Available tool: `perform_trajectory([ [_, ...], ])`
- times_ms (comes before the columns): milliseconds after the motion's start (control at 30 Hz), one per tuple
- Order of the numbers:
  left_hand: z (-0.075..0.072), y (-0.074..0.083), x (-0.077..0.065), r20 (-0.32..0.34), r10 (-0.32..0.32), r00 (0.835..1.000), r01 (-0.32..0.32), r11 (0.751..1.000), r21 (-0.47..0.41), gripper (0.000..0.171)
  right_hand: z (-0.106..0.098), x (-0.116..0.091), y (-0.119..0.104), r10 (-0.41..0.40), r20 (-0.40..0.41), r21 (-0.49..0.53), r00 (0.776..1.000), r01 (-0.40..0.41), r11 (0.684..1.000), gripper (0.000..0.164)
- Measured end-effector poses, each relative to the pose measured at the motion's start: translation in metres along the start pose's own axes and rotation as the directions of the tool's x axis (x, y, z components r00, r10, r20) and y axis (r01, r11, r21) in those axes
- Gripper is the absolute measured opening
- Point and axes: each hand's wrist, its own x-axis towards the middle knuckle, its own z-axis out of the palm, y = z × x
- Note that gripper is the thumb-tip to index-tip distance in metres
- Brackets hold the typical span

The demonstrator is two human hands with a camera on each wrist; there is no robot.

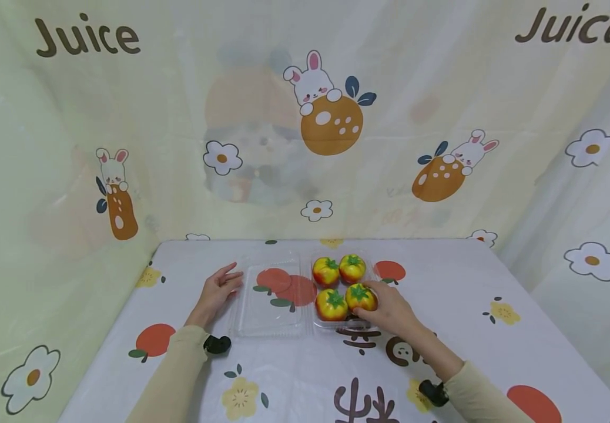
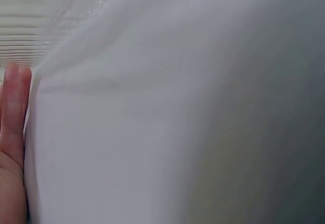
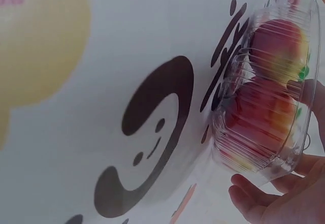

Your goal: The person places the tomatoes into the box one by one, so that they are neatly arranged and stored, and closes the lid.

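A clear plastic container stands open on the table, its base (image 1: 311, 324) on the right and its flat lid (image 1: 268, 329) on the left. Several red-and-yellow fruits with green leafy tops sit in the base, among them a back left fruit (image 1: 326, 272) and a front left one (image 1: 331, 305). With thumb and fingertips, my right hand (image 1: 389, 308) pinches the front right fruit (image 1: 360, 296); in the right wrist view its thumb reaches over the container's rim (image 3: 311, 107). Beside the lid's left edge, my left hand (image 1: 220, 291) has loosely extended fingers and holds nothing.
A white printed tablecloth (image 1: 284, 382) covers the table. Behind it hangs a pale printed curtain (image 1: 262, 223), which also closes off both sides. Black wrist devices (image 1: 217, 344) sit at both sleeves.
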Motion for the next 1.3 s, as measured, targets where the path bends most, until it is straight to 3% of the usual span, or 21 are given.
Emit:
perform_trajectory([
  [200, -0.001, -0.003, -0.002, 0.016, 0.013, 1.000, -0.013, 1.000, -0.012, 0.055, -0.006, -0.003, 0.001, -0.001, -0.015, 0.044, 1.000, 0.001, 0.999, 0.065],
  [600, 0.005, 0.001, 0.003, -0.022, -0.039, 0.999, 0.039, 0.999, 0.020, 0.053, -0.005, -0.002, 0.007, -0.015, -0.098, 0.098, 0.995, 0.025, 0.995, 0.063],
  [933, 0.004, 0.014, 0.002, 0.008, -0.102, 0.995, 0.101, 0.993, 0.067, 0.057, -0.005, -0.006, 0.005, 0.009, -0.026, 0.166, 1.000, -0.004, 0.986, 0.070],
  [1300, -0.003, 0.035, 0.001, 0.050, -0.020, 0.999, 0.010, 0.980, 0.200, 0.058, -0.005, -0.004, 0.006, 0.015, 0.010, 0.167, 1.000, -0.016, 0.986, 0.074],
])
